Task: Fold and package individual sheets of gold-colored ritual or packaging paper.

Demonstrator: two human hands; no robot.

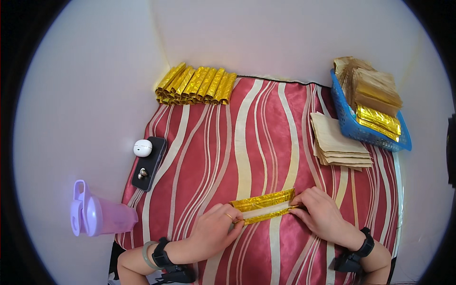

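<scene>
Near the front of the table, a strip of gold foil paper point(263, 203) lies partly folded, its long edges turned in and a pale band showing along the middle. My left hand point(217, 229) pinches its left end between thumb and fingers. At the opposite end, my right hand point(319, 212) grips the paper with thumb and forefinger. Both hands rest low, close to the cloth. At the far left, rolled gold foil tubes point(197, 85) are stacked in a pile. Flat tan paper sheets point(339, 140) lie in a loose stack to the right.
A blue plastic basket point(351, 126) at the far right holds more tan and gold paper. On the left are a dark phone point(154, 161), a white earbud case point(142, 148) and a purple cup point(107, 214). Red striped cloth point(213, 156) covers the table; pale walls surround it.
</scene>
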